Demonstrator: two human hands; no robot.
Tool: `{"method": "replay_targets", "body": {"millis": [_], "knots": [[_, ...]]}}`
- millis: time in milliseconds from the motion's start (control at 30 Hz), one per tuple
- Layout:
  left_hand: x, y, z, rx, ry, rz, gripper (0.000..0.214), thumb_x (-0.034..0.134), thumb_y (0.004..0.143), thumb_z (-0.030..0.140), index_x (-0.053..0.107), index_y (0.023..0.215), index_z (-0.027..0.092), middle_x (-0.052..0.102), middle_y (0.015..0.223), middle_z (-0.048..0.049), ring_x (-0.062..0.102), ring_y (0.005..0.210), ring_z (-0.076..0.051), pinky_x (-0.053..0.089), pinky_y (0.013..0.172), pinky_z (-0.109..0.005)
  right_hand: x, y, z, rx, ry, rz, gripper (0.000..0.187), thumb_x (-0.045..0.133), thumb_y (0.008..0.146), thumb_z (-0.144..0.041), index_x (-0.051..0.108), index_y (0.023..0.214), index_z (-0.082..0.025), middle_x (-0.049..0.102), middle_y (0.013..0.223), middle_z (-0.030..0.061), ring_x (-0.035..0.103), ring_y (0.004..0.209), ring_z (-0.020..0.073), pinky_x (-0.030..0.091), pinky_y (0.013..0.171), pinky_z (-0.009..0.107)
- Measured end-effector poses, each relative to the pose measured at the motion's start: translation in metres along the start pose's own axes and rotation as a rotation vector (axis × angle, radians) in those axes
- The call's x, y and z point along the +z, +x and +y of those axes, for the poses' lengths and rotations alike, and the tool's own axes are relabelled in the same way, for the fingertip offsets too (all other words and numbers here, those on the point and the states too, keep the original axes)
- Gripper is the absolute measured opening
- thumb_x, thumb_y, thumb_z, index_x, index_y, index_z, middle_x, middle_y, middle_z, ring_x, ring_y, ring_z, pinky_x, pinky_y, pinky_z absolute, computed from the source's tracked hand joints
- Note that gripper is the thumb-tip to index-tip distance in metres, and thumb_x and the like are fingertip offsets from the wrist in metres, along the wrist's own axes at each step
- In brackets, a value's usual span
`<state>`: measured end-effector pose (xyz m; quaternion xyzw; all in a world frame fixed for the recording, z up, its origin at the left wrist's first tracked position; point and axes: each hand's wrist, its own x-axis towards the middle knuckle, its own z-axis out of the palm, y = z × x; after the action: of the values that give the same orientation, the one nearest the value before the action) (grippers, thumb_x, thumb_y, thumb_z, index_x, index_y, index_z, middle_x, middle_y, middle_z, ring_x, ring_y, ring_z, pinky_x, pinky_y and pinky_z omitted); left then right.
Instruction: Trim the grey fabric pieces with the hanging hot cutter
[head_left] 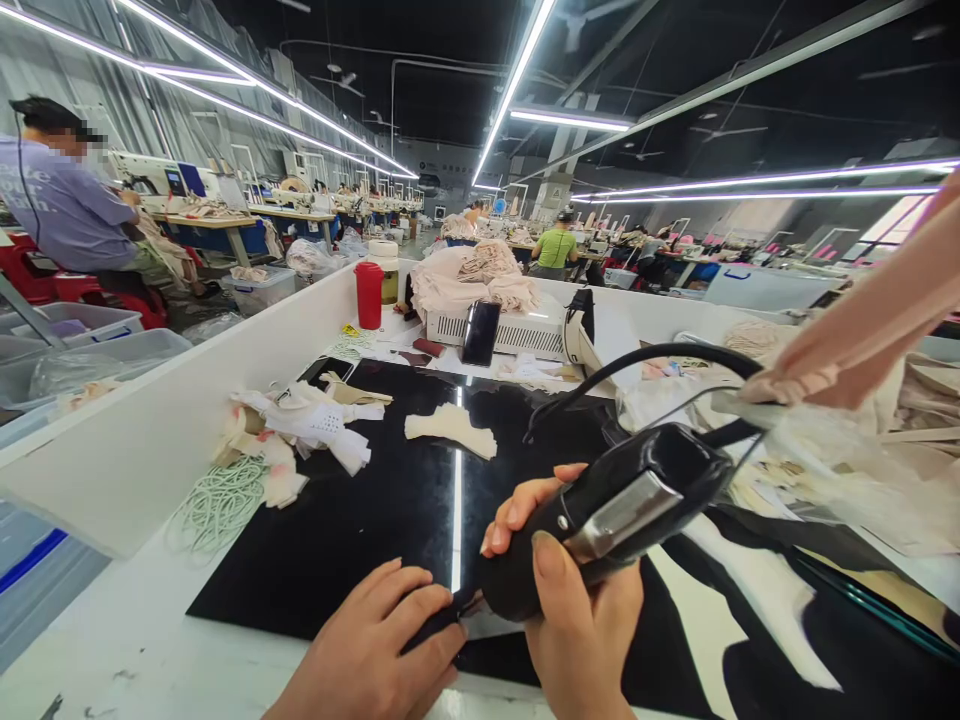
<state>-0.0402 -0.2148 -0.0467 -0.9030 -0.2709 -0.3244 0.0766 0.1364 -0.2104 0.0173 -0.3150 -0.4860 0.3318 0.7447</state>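
Note:
My right hand (577, 620) is wrapped around a black corded power tool (600, 520) with a bare metal lever along its side. The tool's nose slants down and left to a small metal tip. Close by that tip, my left hand (382, 640) has its fingers curled on a small black strip (435, 622); part of the strip is hidden under the fingers. Both hands are over the near edge of a glossy black mat (337, 560). A cream, curved cut fabric piece (450, 430) lies on the mat beyond them.
White and beige fabric scraps (315, 420) and pale green cord (221, 500) lie left. At the back are a red cup (368, 295), a phone (480, 332) and piled beige fabric (480, 275). The tool's cable (637, 355) arches right. A co-worker (67, 200) sits far left.

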Motion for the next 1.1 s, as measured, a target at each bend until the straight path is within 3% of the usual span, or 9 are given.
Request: {"method": "replay_targets", "body": {"millis": [200, 500, 700, 833, 933, 1033, 1100], "knots": [[-0.003, 0.003, -0.001, -0.008, -0.014, -0.001, 0.021, 0.052, 0.106, 0.028, 0.073, 0.111, 0.028, 0.076, 0.109, 0.0002, 0.072, 0.103, -0.019, 0.059, 0.099, -0.036, -0.002, 0.003, -0.003, 0.006, 0.027, 0.008, 0.03, 0.069, 0.096, -0.035, 0.054, 0.122, -0.031, 0.063, 0.087, -0.0022, 0.064, 0.064, 0.0141, 0.057, 0.062, 0.032], [-0.016, 0.013, 0.0, -0.082, -0.139, 0.011, 0.019, 0.05, 0.107, 0.025, 0.068, 0.11, 0.02, 0.078, 0.103, -0.0008, 0.073, 0.098, -0.015, 0.055, 0.103, -0.027, 0.0, -0.006, -0.011, 0.055, 0.067, 0.053, 0.036, 0.073, 0.092, -0.042, 0.055, 0.121, -0.032, 0.062, 0.085, -0.0026, 0.063, 0.065, 0.0152, 0.055, 0.061, 0.033], [-0.015, 0.014, 0.0, -0.053, -0.124, -0.042, 0.02, 0.051, 0.106, 0.023, 0.069, 0.114, 0.02, 0.076, 0.105, -0.0025, 0.072, 0.099, -0.018, 0.058, 0.099, -0.03, 0.007, -0.011, -0.01, 0.083, 0.064, 0.076, 0.03, 0.071, 0.094, -0.039, 0.055, 0.118, -0.031, 0.063, 0.084, -0.0033, 0.062, 0.065, 0.0132, 0.056, 0.062, 0.031], [-0.012, 0.011, -0.001, -0.031, -0.099, -0.054, 0.022, 0.051, 0.105, 0.022, 0.071, 0.113, 0.022, 0.074, 0.107, -0.0048, 0.07, 0.1, -0.021, 0.06, 0.094, -0.034, -0.005, -0.003, -0.013, 0.057, 0.022, 0.015, 0.033, 0.071, 0.094, -0.04, 0.055, 0.121, -0.033, 0.063, 0.086, -0.0027, 0.064, 0.066, 0.0139, 0.057, 0.063, 0.031], [-0.012, 0.014, -0.005, -0.009, -0.125, -0.066, 0.021, 0.052, 0.104, 0.019, 0.071, 0.111, 0.023, 0.073, 0.108, -0.0056, 0.069, 0.101, -0.021, 0.059, 0.095, -0.034, -0.023, 0.011, -0.025, -0.034, -0.158, -0.03, 0.032, 0.077, 0.09, -0.038, 0.061, 0.117, -0.031, 0.068, 0.092, 0.0009, 0.068, 0.074, 0.0166, 0.058, 0.063, 0.029], [-0.013, 0.029, -0.014, 0.024, -0.198, -0.138, 0.023, 0.052, 0.102, 0.013, 0.069, 0.114, 0.023, 0.073, 0.108, -0.0042, 0.069, 0.102, -0.02, 0.056, 0.1, -0.034, -0.037, 0.026, -0.039, -0.076, -0.304, -0.022, 0.03, 0.083, 0.083, -0.037, 0.068, 0.106, -0.026, 0.07, 0.095, 0.0039, 0.069, 0.075, 0.0178, 0.058, 0.061, 0.028], [-0.012, 0.044, -0.022, 0.043, -0.283, -0.228, 0.025, 0.055, 0.101, 0.011, 0.066, 0.121, 0.023, 0.073, 0.113, -0.0032, 0.069, 0.105, -0.019, 0.053, 0.105, -0.035, -0.041, 0.033, -0.044, -0.059, -0.279, 0.032, 0.029, 0.082, 0.083, -0.037, 0.068, 0.105, -0.026, 0.069, 0.093, 0.0031, 0.068, 0.073, 0.0174, 0.059, 0.064, 0.03]]}}
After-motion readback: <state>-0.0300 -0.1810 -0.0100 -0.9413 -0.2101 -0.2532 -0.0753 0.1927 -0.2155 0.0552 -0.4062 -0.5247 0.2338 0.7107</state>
